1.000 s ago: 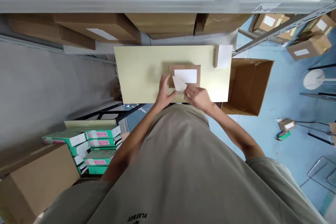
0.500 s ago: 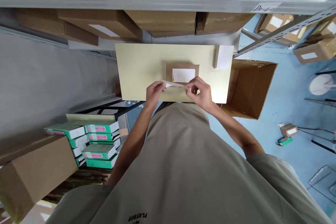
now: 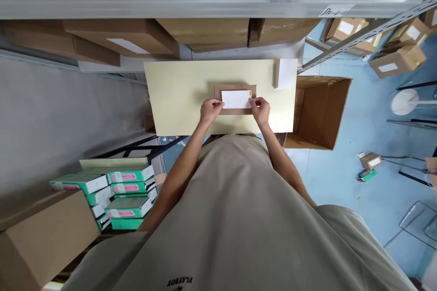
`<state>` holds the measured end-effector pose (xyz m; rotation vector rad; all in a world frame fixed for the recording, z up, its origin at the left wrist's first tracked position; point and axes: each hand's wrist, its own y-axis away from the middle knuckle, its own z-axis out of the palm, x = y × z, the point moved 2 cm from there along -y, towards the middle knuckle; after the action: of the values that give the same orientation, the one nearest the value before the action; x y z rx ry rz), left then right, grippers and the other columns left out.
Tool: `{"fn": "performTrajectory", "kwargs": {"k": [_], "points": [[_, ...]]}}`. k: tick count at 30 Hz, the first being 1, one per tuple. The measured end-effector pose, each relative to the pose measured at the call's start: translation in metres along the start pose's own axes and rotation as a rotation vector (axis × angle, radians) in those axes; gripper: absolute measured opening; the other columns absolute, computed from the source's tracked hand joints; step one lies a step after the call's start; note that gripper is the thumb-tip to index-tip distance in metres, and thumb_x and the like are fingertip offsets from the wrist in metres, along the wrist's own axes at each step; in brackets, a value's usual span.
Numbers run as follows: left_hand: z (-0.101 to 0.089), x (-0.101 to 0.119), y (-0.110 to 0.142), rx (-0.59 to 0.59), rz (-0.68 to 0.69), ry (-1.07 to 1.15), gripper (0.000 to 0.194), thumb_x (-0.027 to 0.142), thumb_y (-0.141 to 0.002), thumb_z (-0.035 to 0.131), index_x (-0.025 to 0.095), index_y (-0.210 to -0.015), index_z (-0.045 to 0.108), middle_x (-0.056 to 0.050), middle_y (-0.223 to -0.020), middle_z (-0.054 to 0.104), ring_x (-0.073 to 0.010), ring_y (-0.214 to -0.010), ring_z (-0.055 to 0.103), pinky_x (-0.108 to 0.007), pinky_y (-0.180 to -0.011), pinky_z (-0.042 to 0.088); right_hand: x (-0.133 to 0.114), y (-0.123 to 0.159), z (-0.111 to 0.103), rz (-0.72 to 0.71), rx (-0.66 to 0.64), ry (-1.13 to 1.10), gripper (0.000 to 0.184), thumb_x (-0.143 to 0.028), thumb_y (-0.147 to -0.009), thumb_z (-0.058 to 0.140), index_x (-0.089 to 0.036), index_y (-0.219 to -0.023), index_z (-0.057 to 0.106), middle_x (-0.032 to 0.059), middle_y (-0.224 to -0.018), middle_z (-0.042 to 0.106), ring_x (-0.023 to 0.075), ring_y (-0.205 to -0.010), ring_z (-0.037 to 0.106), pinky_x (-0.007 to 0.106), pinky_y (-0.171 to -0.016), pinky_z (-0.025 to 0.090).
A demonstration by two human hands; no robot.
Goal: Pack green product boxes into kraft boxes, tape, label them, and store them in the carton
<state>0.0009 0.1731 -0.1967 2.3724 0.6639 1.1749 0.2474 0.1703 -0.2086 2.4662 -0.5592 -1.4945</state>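
Note:
A small brown cardboard box [image 3: 235, 112] lies on the cream tabletop, near the middle of its front half. Over its top face is a white label [image 3: 236, 99] with a small yellow mark at its upper right corner. My left hand [image 3: 210, 110] pinches the label's lower left corner between thumb and fingers. At the right edge, my right hand [image 3: 260, 110] pinches it below the yellow mark. Whether the label touches the box cannot be made out. The box's other white label is hidden beneath it.
A white stack [image 3: 287, 73] sits at the table's [image 3: 177, 95] back right. Beside the table on the right stands an open carton [image 3: 321, 113]. Shelving with large cartons [image 3: 208, 32] runs behind. Green-and-white boxes [image 3: 128, 213] are piled at lower left.
The label, seen edge-on in front of the box before, is now spread flat over the box's top. Both hands have moved slightly up, holding its two sides. The view has shifted a little.

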Motion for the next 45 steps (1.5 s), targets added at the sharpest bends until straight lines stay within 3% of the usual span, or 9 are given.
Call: {"fn": "performTrajectory", "kwargs": {"k": [8,23,36,40,43,45], "points": [[0.003,-0.01,-0.004,-0.034,0.002,-0.002,0.017,0.034,-0.088,0.079,0.021,-0.092,0.089,-0.004,-0.085,0.08,-0.0225,-0.084,0.071,-0.032,-0.08,0.053,0.003,0.003,0.005,0.02,0.052,0.105,0.034,-0.055,-0.104,0.064,-0.025,-0.088,0.065,0.0106,-0.095,0.082,0.0248,-0.087,0.074,0.039,-0.085,0.058],[0.01,-0.011,-0.001,0.017,0.072,-0.02,0.017,0.033,-0.091,0.079,0.021,-0.096,0.089,-0.008,-0.097,0.082,-0.0244,-0.091,0.074,-0.035,-0.093,0.057,0.006,0.003,0.009,0.015,0.106,0.163,0.023,-0.045,-0.103,0.064,-0.025,-0.089,0.062,0.012,-0.098,0.082,0.0258,-0.088,0.073,0.041,-0.09,0.059],[0.01,-0.004,0.001,0.013,0.051,-0.038,0.019,0.032,-0.092,0.077,0.018,-0.097,0.09,-0.009,-0.099,0.086,-0.0254,-0.094,0.077,-0.033,-0.089,0.056,0.006,0.001,0.017,0.008,0.138,0.247,0.016,-0.031,-0.104,0.064,-0.024,-0.09,0.063,0.0122,-0.101,0.08,0.0262,-0.092,0.074,0.041,-0.092,0.058],[0.008,0.0,0.002,0.006,0.03,-0.048,0.017,0.03,-0.092,0.078,0.019,-0.096,0.09,-0.008,-0.099,0.087,-0.0271,-0.095,0.078,-0.034,-0.088,0.056,0.005,-0.003,0.014,0.063,0.101,0.298,0.018,-0.035,-0.106,0.066,-0.023,-0.093,0.066,0.0132,-0.102,0.079,0.029,-0.096,0.074,0.046,-0.097,0.058],[0.007,0.002,0.002,0.002,0.004,-0.054,0.015,0.029,-0.091,0.078,0.02,-0.095,0.089,-0.006,-0.099,0.087,-0.0279,-0.098,0.079,-0.034,-0.088,0.056,0.002,-0.001,0.01,0.058,0.117,0.352,0.026,-0.045,-0.109,0.065,-0.02,-0.103,0.071,0.0175,-0.111,0.078,0.035,-0.107,0.073,0.056,-0.104,0.058],[0.007,0.002,0.001,-0.007,-0.01,-0.056,0.015,0.029,-0.09,0.077,0.021,-0.094,0.089,-0.005,-0.099,0.087,-0.0281,-0.099,0.079,-0.033,-0.089,0.056,-0.005,0.008,0.013,-0.094,0.105,0.395,0.039,-0.051,-0.113,0.056,-0.018,-0.124,0.074,0.023,-0.135,0.074,0.0402,-0.131,0.067,0.063,-0.115,0.053]]}}
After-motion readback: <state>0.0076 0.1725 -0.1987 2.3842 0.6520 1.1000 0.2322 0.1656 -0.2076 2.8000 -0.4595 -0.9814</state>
